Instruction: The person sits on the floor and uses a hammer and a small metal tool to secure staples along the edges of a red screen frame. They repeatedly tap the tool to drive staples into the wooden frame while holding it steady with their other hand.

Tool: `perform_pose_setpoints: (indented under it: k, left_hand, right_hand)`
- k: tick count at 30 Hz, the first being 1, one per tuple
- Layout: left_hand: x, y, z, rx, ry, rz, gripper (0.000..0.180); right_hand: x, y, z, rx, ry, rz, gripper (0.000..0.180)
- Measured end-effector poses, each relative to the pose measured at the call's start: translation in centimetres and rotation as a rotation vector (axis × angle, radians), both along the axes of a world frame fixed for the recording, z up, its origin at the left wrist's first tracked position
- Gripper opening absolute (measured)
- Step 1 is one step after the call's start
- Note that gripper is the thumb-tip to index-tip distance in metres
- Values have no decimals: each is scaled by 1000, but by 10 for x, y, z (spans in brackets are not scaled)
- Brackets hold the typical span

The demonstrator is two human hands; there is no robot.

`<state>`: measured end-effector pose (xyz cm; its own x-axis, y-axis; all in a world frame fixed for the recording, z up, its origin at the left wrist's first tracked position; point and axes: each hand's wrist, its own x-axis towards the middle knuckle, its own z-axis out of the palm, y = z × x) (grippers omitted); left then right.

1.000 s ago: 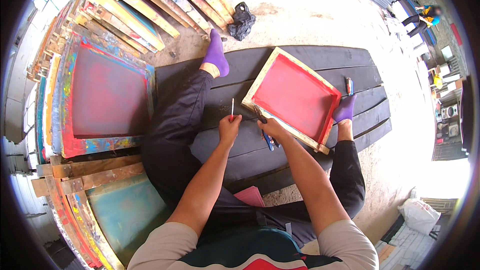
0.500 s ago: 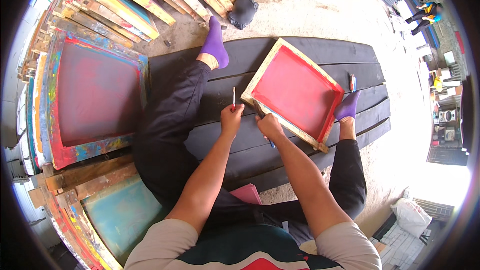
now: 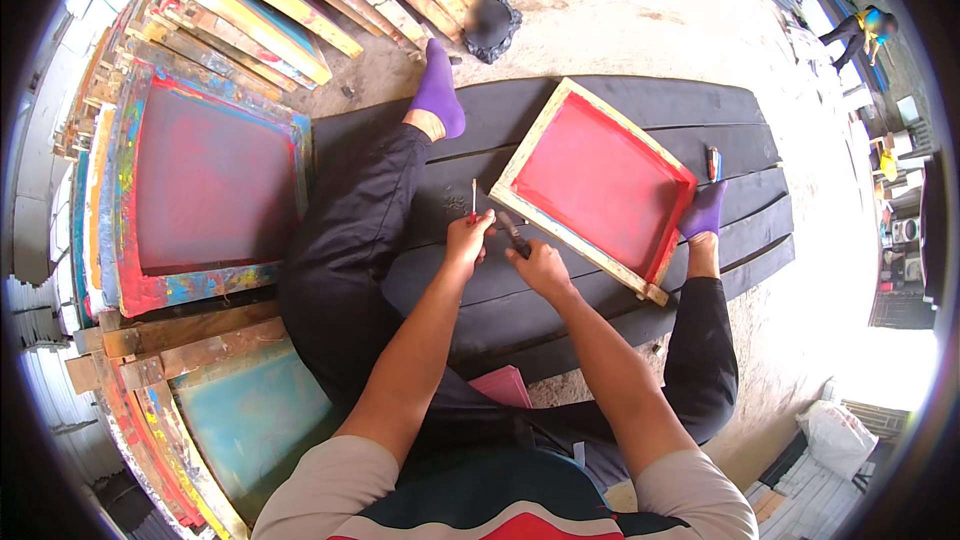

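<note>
My left hand [image 3: 466, 243] is closed around a slim screwdriver [image 3: 474, 202] with a red grip and its pale shaft pointing up. In my right hand [image 3: 541, 268] is a dark hand tool [image 3: 512, 232], its head close to my left fingers; its exact kind is hard to make out. Just beyond both hands lies a wooden screen-printing frame [image 3: 610, 258] with red mesh, tilted on the dark boards, its near corner close to the tools. Small dark bits [image 3: 455, 205] are scattered on the boards left of the screwdriver.
Paint-stained screen frames [image 3: 215, 292] lean at my left, with more stacked behind [image 3: 270, 25]. My purple-socked feet [image 3: 437, 90] rest on the dark boards [image 3: 690, 100]. A small tool [image 3: 714, 164] lies near the right foot. A black bag [image 3: 492, 25] sits on the floor; another person [image 3: 862, 35] is far right.
My right hand and its tool have drawn back from the red frame's near edge, down toward my left hand. The small dark bits on the boards now show more plainly.
</note>
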<state>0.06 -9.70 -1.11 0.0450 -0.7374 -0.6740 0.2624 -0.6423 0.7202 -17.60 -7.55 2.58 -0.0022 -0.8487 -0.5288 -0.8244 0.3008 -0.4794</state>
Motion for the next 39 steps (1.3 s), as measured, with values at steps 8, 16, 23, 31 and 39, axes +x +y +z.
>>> perform_pose_setpoints:
  k: [8,16,23,31,39]
  left_hand:
    - [21,2,-3,196,271,124,20]
    - [20,-7,-4,61,-26,176,20]
    - [46,-23,-34,-194,-687,204,28]
    - [43,-21,-55,-175,-594,273,31]
    - [38,-21,-41,-189,-596,281,31]
  right_hand:
    - [-13,10,15,255,-401,112,37]
    - [-18,2,9,528,-722,-115,43]
    - [-28,-25,10,604,-776,-231,47]
    - [-27,-39,13,669,-811,-253,43]
    - [-34,-49,6,741,-837,-369,41]
